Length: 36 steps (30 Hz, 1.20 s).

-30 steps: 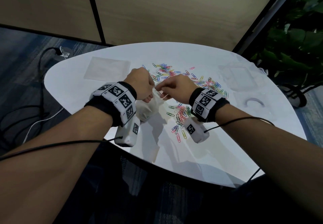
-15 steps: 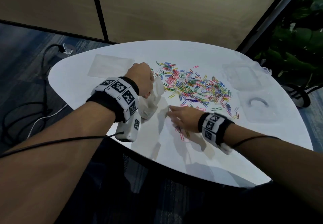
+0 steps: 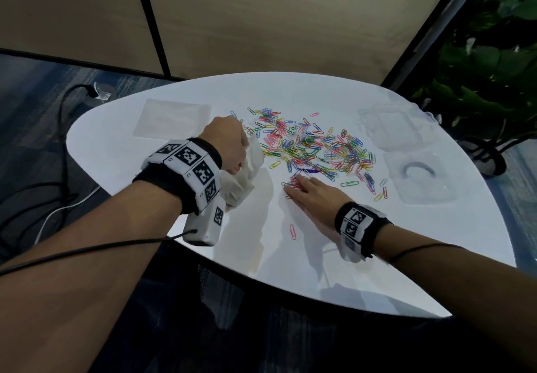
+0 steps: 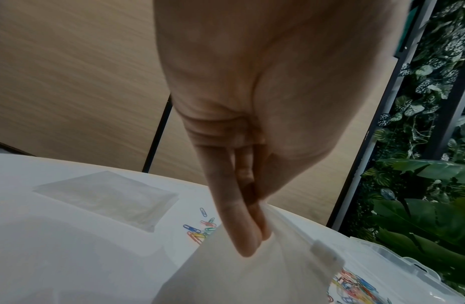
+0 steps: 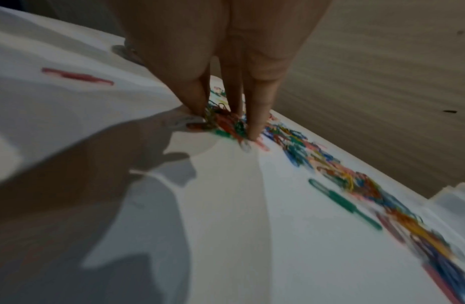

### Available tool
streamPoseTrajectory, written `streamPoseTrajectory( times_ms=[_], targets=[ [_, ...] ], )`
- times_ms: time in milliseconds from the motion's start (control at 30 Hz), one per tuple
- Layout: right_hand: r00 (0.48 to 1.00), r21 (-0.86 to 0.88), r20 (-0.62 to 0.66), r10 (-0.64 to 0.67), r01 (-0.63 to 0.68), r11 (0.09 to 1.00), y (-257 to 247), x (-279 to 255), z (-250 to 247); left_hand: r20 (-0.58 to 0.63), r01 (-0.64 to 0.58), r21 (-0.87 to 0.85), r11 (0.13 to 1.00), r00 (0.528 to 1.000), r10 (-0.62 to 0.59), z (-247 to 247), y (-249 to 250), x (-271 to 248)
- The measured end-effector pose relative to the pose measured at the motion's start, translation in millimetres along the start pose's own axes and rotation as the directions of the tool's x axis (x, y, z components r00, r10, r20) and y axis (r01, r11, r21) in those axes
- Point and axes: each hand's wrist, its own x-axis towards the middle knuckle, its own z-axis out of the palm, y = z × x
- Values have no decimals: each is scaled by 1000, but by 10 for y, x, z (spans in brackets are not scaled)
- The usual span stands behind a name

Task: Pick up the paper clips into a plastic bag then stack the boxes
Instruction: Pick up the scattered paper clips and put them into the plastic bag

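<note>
The coloured paper clips (image 3: 316,151) lie scattered over the middle of the white table (image 3: 363,244), and one pink clip (image 3: 293,231) lies apart, nearer to the person. The right hand (image 3: 312,195) is low on the table, its fingertips (image 5: 253,131) closing around a small bunch of clips (the picture is blurred, so the grip seems only partial). The left hand (image 3: 228,146) pinches the rim of the plastic bag (image 3: 242,179), which hangs down onto the table. Two clear boxes (image 3: 418,178) stand at the right.
</note>
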Motion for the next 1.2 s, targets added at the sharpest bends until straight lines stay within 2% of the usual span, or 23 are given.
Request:
streamPoseTrajectory(
  times_ms=[133, 200, 233, 267, 333, 400, 433, 533, 567, 633, 700, 767, 933, 1067, 1133, 1200],
  targets=[
    [1000, 125, 23, 21, -24, 992, 33, 166, -260, 12, 2, 7, 1000, 1000, -2, 15, 1, 26],
    [988, 257, 21, 150, -150, 955, 94, 201, -319, 14, -7, 16, 1000, 1000, 7, 29, 11, 27],
    [968, 360, 16, 249, -238, 902, 125, 207, -340, 15, -12, 20, 1000, 1000, 12, 36, 17, 27],
    [934, 470, 27, 355, -325, 820, 154, 202, -379, 18, -16, 23, 1000, 1000, 16, 43, 23, 25],
    [846, 677, 97, 524, -442, 588, 220, 187, -458, 21, -22, 27, 999, 1000, 21, 51, 34, 24],
    [778, 828, 224, 587, -469, 306, 254, 188, -546, 21, -22, 25, 999, 1000, 22, 51, 39, 20],
    [766, 881, 275, 581, -442, 166, 249, 194, -616, 22, -24, 30, 999, 999, 24, 51, 39, 18],
    [790, 947, 315, 526, -226, -227, 169, 245, -891, 28, -40, 62, 997, 999, 38, 59, 29, 22],
    [810, 934, 305, 502, -151, -324, 121, 266, -1000, 28, -44, 60, 997, 999, 42, 63, 25, 26],
    [845, 902, 282, 454, -73, -425, -3, 308, -1200, 32, -40, 25, 999, 999, 39, 70, 19, 34],
    [870, 870, 283, 404, -55, -489, -136, 358, -1313, 30, -37, -27, 999, 999, 38, 78, 21, 31],
    [888, 868, 285, 361, -80, -490, -272, 417, -1352, 21, -49, -54, 997, 998, 50, 80, 33, 19],
    [893, 942, 301, 336, -223, -250, -513, 590, -1350, 21, -66, -73, 995, 997, 68, 28, 29, -29],
    [896, 962, 273, 351, -251, -106, -555, 677, -1404, 8, -62, -53, 997, 998, 62, -19, -46, -15],
    [890, 968, 206, 406, -247, 51, -560, 687, -1398, 12, -74, -47, 996, 997, 75, -23, -63, -13],
    [900, 926, 94, 425, -235, 294, -566, 701, -1347, 28, -77, -54, 996, 996, 79, -18, -53, -16]
  ],
)
